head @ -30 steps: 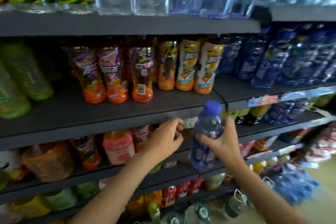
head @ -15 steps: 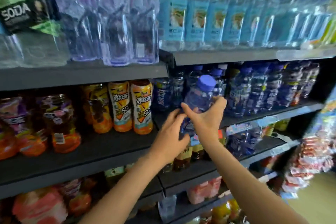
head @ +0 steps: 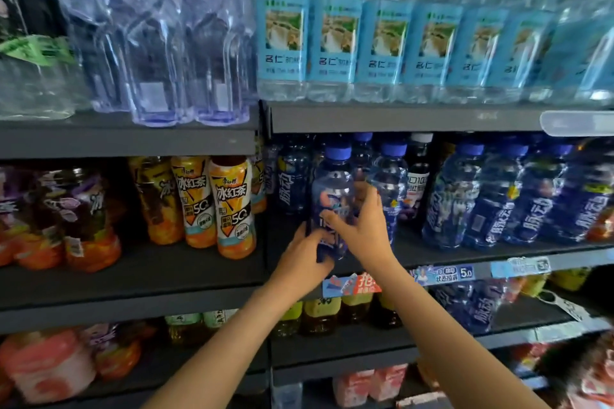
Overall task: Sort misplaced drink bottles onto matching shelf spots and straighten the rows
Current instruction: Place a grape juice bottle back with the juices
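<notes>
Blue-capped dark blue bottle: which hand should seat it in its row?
Right, probably. The right hand wraps the blue-capped dark blue bottle at mid-body, nearest the matching blue bottles. The left hand only grips its base.

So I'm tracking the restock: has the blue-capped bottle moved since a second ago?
Yes. The blue-capped bottle has gone up from below the iced tea shelf and right, to the blue bottle row, held by both hands.

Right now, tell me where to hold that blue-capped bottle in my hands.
Grip the blue-capped bottle around its labelled middle, coming from the open front of the shelf. It stands upright with neighbours close behind and to the right, so only its front and sides are free, where the left hand and right hand sit.
</notes>
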Tool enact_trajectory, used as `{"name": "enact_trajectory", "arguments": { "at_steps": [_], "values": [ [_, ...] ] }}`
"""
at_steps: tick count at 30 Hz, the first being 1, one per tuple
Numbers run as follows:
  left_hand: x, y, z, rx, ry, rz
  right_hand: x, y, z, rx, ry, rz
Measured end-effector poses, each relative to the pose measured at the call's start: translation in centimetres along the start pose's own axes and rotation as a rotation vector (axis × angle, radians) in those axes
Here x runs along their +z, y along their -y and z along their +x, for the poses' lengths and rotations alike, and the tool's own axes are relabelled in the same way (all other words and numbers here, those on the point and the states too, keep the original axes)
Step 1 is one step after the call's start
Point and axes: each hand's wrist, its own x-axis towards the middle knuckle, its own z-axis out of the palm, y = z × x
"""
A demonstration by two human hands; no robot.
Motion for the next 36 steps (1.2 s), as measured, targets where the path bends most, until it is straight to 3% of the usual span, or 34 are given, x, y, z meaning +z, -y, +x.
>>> {"name": "enact_trajectory", "arguments": {
  "at_steps": [3, 8, 11, 14, 27, 30, 33, 35, 36],
  "values": [
    [1.1, -0.2, 0.5, -0.061, -0.071, 0.071, -1.9, -1.0, -0.6, -0.014, 0.068, -0.041],
    [2.2, -1.3, 1.7, -0.163, -0.314, 0.153, -6.9, -3.3, -1.6, 0.073, -0.325, -0.051],
    [2.5, -1.3, 2.7, -0.252, -0.432, 0.092, -7.5, -5.2, 0.2, 0.288, -0.045, -0.092],
    [2.1, -1.1, 3.7, -0.319, -0.473, 0.029, -6.3, -6.2, 1.7, 0.333, 0.198, -0.233],
    [0.3, 2.1, 5.9, -0.391, -0.614, 0.133, 0.6, -4.7, 2.8, 0.187, 0.325, -0.155],
    [0.5, 1.7, 4.6, -0.205, -0.749, 0.11, -2.0, -4.8, 2.8, 0.191, 0.37, 0.001],
    [1.2, 0.2, 3.4, 0.182, -0.829, 0.093, -6.0, -5.3, 4.2, 0.136, 0.009, -0.046],
    [1.9, -1.2, 3.3, 0.297, -0.779, 0.075, -7.5, -5.2, 5.7, 0.146, -0.185, -0.207],
    [2.3, -1.9, 3.4, 0.306, -0.747, 0.075, -7.7, -5.1, 6.4, 0.165, -0.192, -0.308]
  ]
}}
